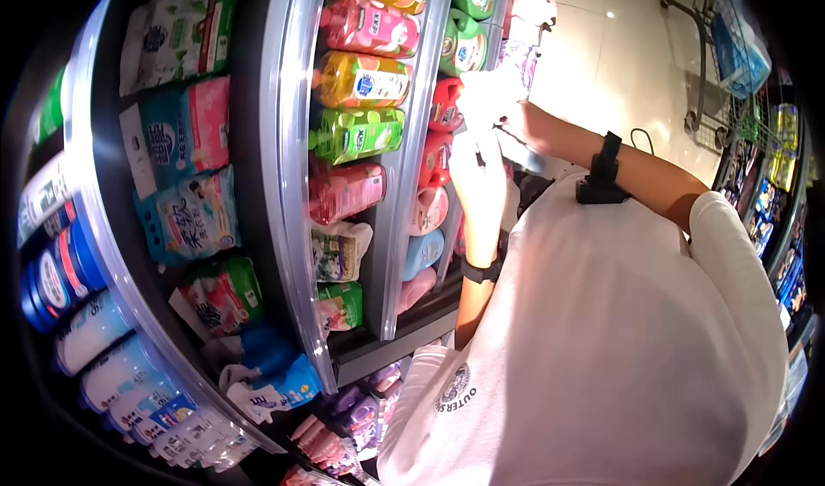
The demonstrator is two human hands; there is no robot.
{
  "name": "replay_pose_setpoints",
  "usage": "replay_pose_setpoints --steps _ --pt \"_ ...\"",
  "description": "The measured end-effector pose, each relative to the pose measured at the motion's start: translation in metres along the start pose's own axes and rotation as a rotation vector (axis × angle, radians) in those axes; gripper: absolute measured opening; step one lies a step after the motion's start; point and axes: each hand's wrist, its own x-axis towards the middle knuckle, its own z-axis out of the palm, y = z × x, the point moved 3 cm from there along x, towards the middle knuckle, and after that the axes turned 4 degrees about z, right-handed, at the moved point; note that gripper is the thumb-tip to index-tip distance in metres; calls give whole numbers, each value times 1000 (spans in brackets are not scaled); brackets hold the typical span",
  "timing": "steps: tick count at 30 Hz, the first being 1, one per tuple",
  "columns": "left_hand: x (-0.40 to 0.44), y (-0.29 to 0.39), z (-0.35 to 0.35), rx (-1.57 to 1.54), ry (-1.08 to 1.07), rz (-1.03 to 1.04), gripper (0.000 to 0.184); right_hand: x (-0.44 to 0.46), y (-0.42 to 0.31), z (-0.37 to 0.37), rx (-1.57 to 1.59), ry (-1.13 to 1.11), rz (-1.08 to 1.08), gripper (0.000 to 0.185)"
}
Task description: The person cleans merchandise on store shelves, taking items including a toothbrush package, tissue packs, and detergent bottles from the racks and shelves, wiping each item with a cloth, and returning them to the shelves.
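Strong glare washes out the area around both hands. My left hand [479, 170] is raised beside the shelf of bottles, its fingers bent at a pale object [490, 97] whose outline is lost in the light. Close against it on the right, my right hand [526, 128] has its fingers closed at the same pale object. Just below the hands a grey-blue item [522, 154] shows in part; I cannot tell what it is. The red bottles [436, 159] on the shelf are nearest to my left hand. Both wrists wear black bands.
Shelves with clear front edges [296, 177] run along the left, holding yellow, pink and green bottles [361, 135] and soft refill packs [185, 215]. White bottles [125, 374] stand at the lower left. A shopping cart [700, 73] with a blue package is at the upper right, before another stocked shelf.
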Motion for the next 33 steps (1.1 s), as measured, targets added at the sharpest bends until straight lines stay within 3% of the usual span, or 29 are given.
replay_pose_setpoints --steps 3,5,7,8,9,11,12,17,19,20,21,23,25,27,28,29,32,33 --pt "9 6 -3 -2 -26 0 21 1 -9 -7 174 101 -142 36" --pt "17 12 -4 -3 -88 -151 21 5 -30 -17 183 146 -253 41" --pt "25 11 -2 -42 -77 -136 18 0 -38 -22 591 -78 468 28" --pt "29 12 -1 -80 -110 -158 16 0 -33 -27 137 -109 -120 24" --pt "35 13 1 -125 -138 -172 14 7 -12 -20 582 -123 555 21" --pt "49 15 8 -143 -165 -139 12 6 -15 -33 408 -216 381 21" --pt "56 17 13 -161 -171 -124 12 8 -9 -34 314 -165 591 24" --pt "98 29 40 -304 -247 -70 11 24 -1 -62 447 -116 601 21" --pt "114 25 50 -416 -384 -240 9 29 -20 -80 479 -52 662 20" --pt "125 38 51 -437 -403 -232 9 35 -27 -79 706 49 731 20" --pt "132 27 55 -428 -460 -190 10 43 22 -84 756 -34 738 21" --pt "147 32 61 -436 -329 -80 22 63 9 -103 852 -20 751 21" --pt "166 37 60 -397 -383 -101 28 86 9 -118 997 -42 709 19" --pt "176 47 61 -402 -582 -175 34 110 -27 -133 1008 -33 544 18" --pt "184 54 59 -490 -736 -307 38 124 -35 -140 990 -49 510 18" --pt "196 64 54 -523 -807 -283 39 137 -41 -146 971 -64 500 18" --pt "225 40 66 -649 -761 -150 30 171 -45 -159 901 -108 492 19" --pt "240 29 60 -630 -507 -39 26 181 -43 -161 884 -118 499 19"
